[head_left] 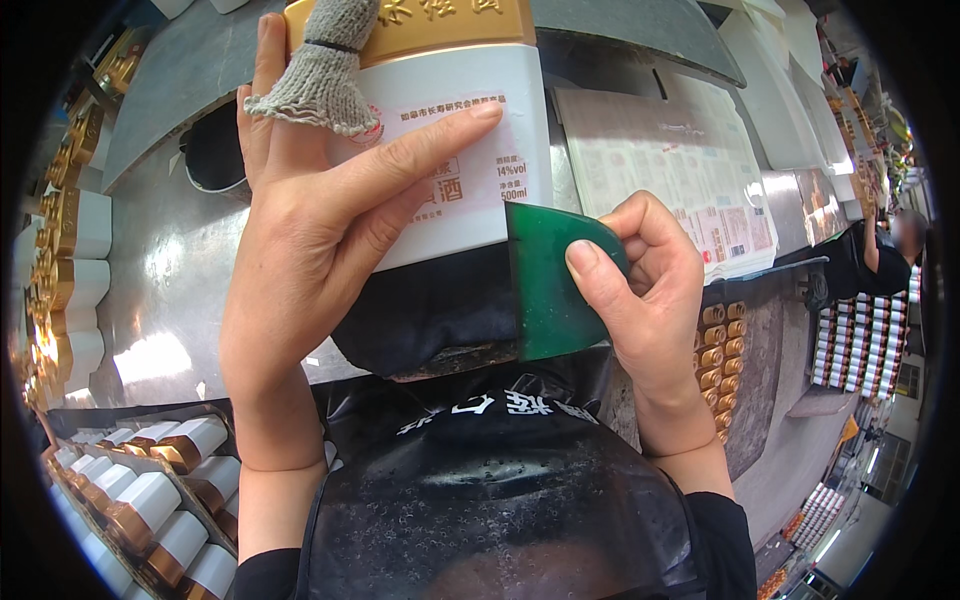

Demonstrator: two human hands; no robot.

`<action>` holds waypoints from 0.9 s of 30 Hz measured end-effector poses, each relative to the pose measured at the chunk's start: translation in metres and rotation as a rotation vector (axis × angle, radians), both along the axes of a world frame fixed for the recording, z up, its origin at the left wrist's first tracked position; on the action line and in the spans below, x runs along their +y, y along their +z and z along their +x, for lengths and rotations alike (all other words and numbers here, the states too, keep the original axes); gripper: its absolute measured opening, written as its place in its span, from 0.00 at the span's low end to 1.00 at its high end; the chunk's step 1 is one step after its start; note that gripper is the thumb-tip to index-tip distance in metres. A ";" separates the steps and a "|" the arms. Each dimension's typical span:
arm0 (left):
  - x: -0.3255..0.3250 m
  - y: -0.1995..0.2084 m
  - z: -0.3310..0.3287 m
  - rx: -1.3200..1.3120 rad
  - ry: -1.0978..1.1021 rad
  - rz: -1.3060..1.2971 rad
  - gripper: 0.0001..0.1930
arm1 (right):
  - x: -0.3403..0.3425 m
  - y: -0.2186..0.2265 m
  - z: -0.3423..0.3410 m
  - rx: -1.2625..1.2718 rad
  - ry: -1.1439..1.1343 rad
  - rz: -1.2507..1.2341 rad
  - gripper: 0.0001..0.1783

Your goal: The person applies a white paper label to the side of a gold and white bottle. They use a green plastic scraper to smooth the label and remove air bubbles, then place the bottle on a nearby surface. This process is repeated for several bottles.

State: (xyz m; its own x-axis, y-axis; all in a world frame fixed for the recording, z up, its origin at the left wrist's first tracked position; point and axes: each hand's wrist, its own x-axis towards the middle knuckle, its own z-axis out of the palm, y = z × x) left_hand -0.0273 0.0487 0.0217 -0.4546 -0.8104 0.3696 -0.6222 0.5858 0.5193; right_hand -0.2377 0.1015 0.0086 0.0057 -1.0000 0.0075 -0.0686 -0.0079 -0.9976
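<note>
Left hand (300, 215) lies spread over white bottle (465, 75), face-up at bench (150, 260). Right hand (650, 275) pinches green scraper (550, 300), corner at bottle's lower right side. If scraper is pressed too steeply, red print (510, 176) may become scratched.

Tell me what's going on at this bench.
A person in a black apron has the left hand laid over a white bottle with a gold end. A grey knitted piece covers part of that hand. The right hand pinches a flat green scraper, which overlaps the bottle's lower right corner in view; whether they touch is unclear. Printed sheets lie to the right.
</note>
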 end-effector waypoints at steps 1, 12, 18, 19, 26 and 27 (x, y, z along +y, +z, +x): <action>0.000 0.000 0.000 -0.017 0.007 -0.001 0.20 | 0.000 0.000 0.000 -0.002 0.002 -0.001 0.08; -0.007 -0.005 0.007 -0.011 -0.001 -0.039 0.22 | 0.008 0.012 0.001 -0.067 0.002 0.000 0.08; -0.010 -0.011 0.013 0.024 -0.071 -0.028 0.23 | 0.000 0.001 0.000 -0.040 -0.003 0.004 0.08; -0.009 -0.011 0.014 -0.045 -0.046 -0.058 0.23 | -0.001 0.000 0.000 -0.038 -0.006 0.009 0.08; -0.007 -0.013 0.012 0.001 -0.015 0.021 0.22 | -0.001 0.001 0.000 -0.022 0.010 -0.013 0.08; -0.009 -0.019 0.017 -0.011 -0.010 0.014 0.22 | -0.001 0.001 0.001 -0.025 0.009 -0.011 0.08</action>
State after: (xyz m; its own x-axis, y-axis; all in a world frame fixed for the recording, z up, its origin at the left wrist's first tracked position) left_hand -0.0107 0.0397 0.0029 -0.4667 -0.8109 0.3532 -0.6220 0.5848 0.5207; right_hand -0.2372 0.1003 0.0098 0.0148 -0.9997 0.0185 -0.0431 -0.0192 -0.9989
